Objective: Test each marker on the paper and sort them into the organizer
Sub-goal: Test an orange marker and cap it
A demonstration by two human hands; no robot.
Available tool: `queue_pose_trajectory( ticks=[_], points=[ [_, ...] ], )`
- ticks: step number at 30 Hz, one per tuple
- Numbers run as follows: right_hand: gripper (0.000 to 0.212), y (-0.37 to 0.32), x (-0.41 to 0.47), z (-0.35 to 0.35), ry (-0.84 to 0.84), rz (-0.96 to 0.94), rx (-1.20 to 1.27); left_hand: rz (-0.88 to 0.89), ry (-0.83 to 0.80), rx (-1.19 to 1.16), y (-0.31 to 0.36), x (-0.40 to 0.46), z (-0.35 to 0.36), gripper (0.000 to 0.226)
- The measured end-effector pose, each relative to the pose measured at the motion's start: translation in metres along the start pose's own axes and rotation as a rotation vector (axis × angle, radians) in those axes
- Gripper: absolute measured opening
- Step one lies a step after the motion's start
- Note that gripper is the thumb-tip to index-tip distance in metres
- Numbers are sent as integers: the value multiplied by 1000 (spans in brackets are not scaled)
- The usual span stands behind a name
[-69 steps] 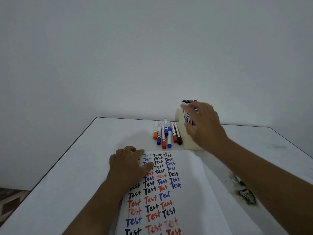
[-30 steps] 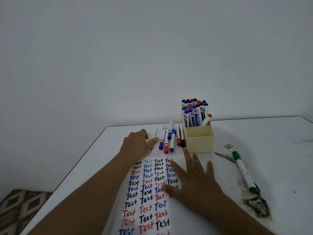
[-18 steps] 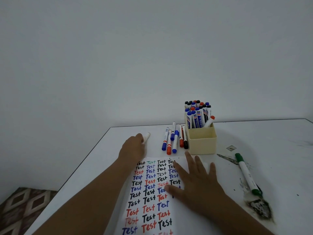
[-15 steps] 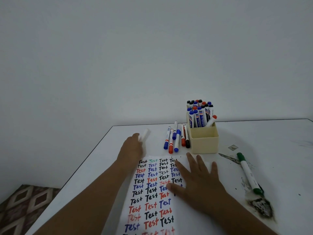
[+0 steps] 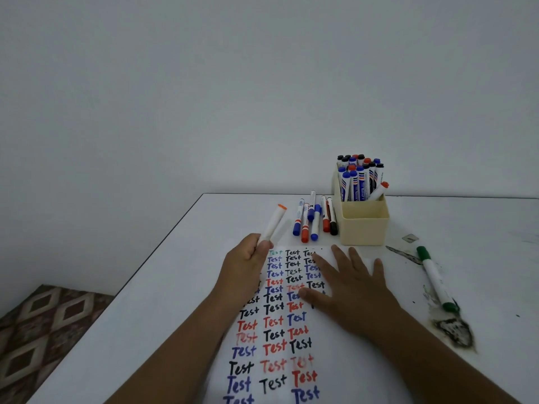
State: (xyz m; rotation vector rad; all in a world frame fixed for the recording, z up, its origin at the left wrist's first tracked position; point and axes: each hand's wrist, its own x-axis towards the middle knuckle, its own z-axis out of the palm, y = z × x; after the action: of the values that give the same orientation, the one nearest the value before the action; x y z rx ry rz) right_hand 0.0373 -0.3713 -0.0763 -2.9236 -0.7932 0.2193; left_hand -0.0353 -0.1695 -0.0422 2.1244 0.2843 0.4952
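Spreading wide across the frame, a smooth white table (image 5: 466, 217), matte, scuffed and charred dark at the right edge. Lying flat down the middle, a thin paper (image 5: 335, 374), filling up with rows of "Test" in black, red and blue, likely kept central for writing. Pressing down on it, right hand (image 5: 354, 287), fingers straight and splayed, apparently pinning the sheet. Curling round an orange-capped marker (image 5: 274, 221), left hand (image 5: 245, 266), lifting the slim white barrel at the paper's top-left corner, cap on. Standing just behind the sheet, a boxy cream plastic organizer (image 5: 364, 225), packed with upright markers. Waiting beside it, loose markers (image 5: 313, 218); lying apart, a green marker (image 5: 434, 278).
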Motion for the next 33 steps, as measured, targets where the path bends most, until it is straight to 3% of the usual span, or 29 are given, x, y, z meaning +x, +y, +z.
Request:
queue_pose_trajectory(
  ticks=[11, 15, 20, 25, 27, 30, 33],
  points=[
    [103, 0, -3, -3, 6, -7, 22, 190, -115, 41, -11, -3, -6, 27],
    [116, -1, -7, -7, 132, -23, 100, 260, -152, 135, -12, -2, -4, 33],
    [76, 0, -22, -16, 430, -226, 621, 378, -190, 186, -10, 1, 0, 29],
    [42, -20, -34, -29, 433, -282, 1058, 472, -239, 211, -7, -3, 9, 41],
    [28, -23, -36, -32, 494, -276, 1208, 452, -267, 164, -4, -5, 10, 43],
    [28, -17, -36, -36, 596, -160, 1458, 328, -273, 98, -4, -6, 8, 45],
    [23, -7, -36, -39, 766, -148, 1354, 258, -213, 68, -7, -2, 5, 33]
  ],
)
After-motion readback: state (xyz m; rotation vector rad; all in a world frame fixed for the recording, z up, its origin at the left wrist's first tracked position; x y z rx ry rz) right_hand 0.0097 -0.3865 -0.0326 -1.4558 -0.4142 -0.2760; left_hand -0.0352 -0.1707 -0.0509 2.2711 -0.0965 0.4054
